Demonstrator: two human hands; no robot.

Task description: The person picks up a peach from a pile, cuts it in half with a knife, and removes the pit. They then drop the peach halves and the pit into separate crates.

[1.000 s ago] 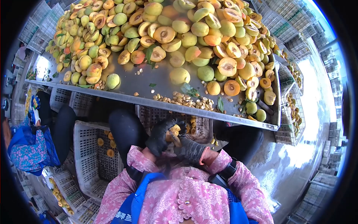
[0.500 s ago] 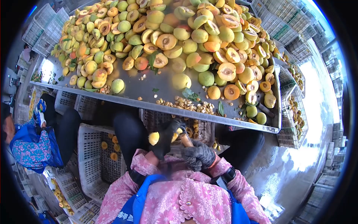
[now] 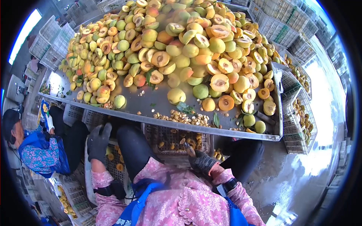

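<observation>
Here we are at the fingers: the left hand [image 3: 98,141] has its gloved fingers loosely apart, nothing seen pinched in them, up by the far end of a pale crate [image 3: 89,180]. The right hand [image 3: 203,162] has its fingers closed round a wooden-handled tool [image 3: 190,150], its tip pointing at the dark crate [image 3: 210,141] under the worktop [image 3: 130,100]. The danger, I'd say, is that tip: swing the left hand back in carelessly and the tool could nick the glove, and a wet handle could slip in that grip. Over at the pale crate, fruit let go too near the rim could bounce to the floor. Inside it, some fruit halves [image 3: 120,167] lie apart; the dark crate holds small yellow pieces, bunched towards its right side. Up top, a great mound of fruit [image 3: 188,49], whole and halved, leans down the metal, with loose stones [image 3: 188,118] right along the front edge; one bump there could tip some over. Off to the right, stacked crates [image 3: 296,132] brim with halves, and to the left another person [image 3: 41,154] sits beside the worktop.
</observation>
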